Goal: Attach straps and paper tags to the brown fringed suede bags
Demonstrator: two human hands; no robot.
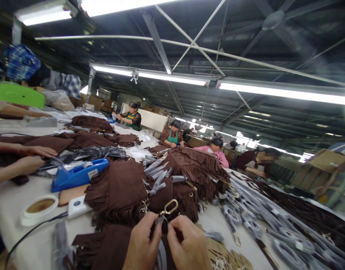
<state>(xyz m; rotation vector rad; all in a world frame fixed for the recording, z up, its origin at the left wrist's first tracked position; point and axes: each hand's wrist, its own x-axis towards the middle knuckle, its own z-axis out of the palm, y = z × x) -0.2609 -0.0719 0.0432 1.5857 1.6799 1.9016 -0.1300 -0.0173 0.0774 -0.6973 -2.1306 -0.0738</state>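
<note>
Low in the centre of the head view, my left hand [144, 242] and my right hand [188, 242] are close together, fingers pinched. Between them they hold the end of a bag strap with a gold snap hook [176, 205] that sticks up past my fingertips. Clear plastic wrap [161, 255] covers part of the strap and hangs below my left hand. My right fingertips pinch at the wrap beside the hook. Dark brown fringed bags [126, 180] lie just beyond my hands, and another brown fringed piece [105, 245] is under my left hand.
Left of the bags stand a blue tape dispenser [79, 173], a tape roll [39, 210] and a white device [79, 206] with a cable. Plastic-wrapped straps [290, 232] cover the right side. A co-worker's hands [34, 157] rest at far left; several people work further back.
</note>
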